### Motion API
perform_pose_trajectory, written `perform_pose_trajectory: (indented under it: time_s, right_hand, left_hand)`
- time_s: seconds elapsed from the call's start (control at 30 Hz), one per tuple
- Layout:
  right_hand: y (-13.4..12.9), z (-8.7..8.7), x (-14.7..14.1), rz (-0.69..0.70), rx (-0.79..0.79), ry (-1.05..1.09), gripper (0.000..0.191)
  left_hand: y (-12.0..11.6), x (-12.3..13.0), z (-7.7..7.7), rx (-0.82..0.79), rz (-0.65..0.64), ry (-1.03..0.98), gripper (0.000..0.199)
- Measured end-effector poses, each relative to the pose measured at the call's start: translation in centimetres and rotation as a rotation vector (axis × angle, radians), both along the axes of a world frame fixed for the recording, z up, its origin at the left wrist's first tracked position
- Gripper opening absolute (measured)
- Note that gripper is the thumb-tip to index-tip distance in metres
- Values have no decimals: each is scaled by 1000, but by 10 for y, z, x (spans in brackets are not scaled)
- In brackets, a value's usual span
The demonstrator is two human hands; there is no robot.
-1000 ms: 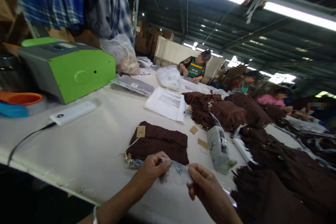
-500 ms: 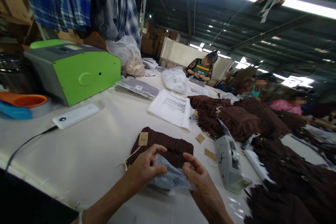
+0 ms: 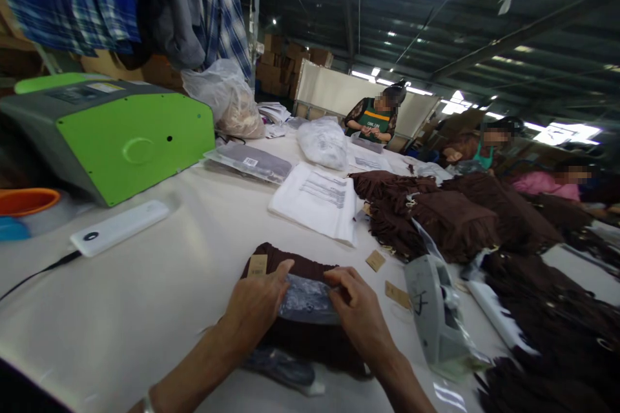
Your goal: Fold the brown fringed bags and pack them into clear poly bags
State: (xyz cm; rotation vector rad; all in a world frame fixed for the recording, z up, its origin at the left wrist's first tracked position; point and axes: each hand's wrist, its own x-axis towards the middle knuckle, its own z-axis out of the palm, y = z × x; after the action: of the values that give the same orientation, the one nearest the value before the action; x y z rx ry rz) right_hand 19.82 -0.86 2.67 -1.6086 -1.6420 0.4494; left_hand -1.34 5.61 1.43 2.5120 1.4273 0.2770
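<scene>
A dark brown fabric bag [image 3: 314,339] lies on the table in front of me, with a tan cardboard tag [image 3: 257,264] at its upper left. Across its middle stretches a crumpled clear plastic bag [image 3: 310,300]. My left hand [image 3: 256,303] pinches the left end of this plastic, its index finger pointing forward. The right end is between the bent fingers of my right hand [image 3: 361,310]. Below the brown bag, near me, sits a dark plastic-wrapped bundle [image 3: 281,366], whose contents I cannot make out.
A grey tape dispenser [image 3: 433,316] stands to the right, beside loose tan tags [image 3: 375,261]. Brown fringed bags [image 3: 455,213] pile up farther right. Left are a green machine [image 3: 140,148] and a white power bank [image 3: 120,227]. Printed sheets [image 3: 314,200] lie ahead; several co-workers sit beyond.
Both hands have moved the plastic up onto the middle of the brown bag and spread it flatter. The dark wrapped bundle now shows below. The view has shifted slightly right and down.
</scene>
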Motion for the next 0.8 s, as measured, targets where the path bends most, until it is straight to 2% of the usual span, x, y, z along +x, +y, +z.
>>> perform_pose_trajectory:
  time_s: [0.1, 0.17, 0.23, 0.33, 0.43, 0.53, 0.6, 0.67, 0.73, 0.8]
  right_hand:
    - [2, -8, 4, -28, 24, -168, 34]
    - [-1, -7, 6, -59, 64, -226, 28]
    - [-4, -7, 5, -41, 112, -251, 21]
    - [-4, -15, 1, 74, 126, -300, 19]
    - [2, -26, 5, 204, 72, -378, 16]
    - [19, -23, 19, 230, 81, -402, 15]
    - [39, -13, 27, 177, 93, -408, 19]
    - [66, -6, 31, 124, 60, -452, 23]
    - [98, -7, 32, 79, -19, -553, 26]
    - [130, -16, 31, 61, -113, -700, 34]
  left_hand:
    - [2, 0, -14, 123, -43, 50, 48]
    - [3, -4, -15, 221, -48, 16, 50]
    - [7, -8, -7, 288, -46, -22, 45]
    - [25, -7, 13, 320, -41, -84, 30]
    - [59, 3, 33, 313, 37, -133, 23]
    - [102, 20, 38, 267, 50, -112, 26]
    - [129, 38, 31, 252, -66, -39, 34]
    - [151, 59, 18, 255, -190, 56, 40]
    - [167, 80, 0, 250, -243, 124, 39]
    - [178, 97, -17, 242, -266, 155, 31]
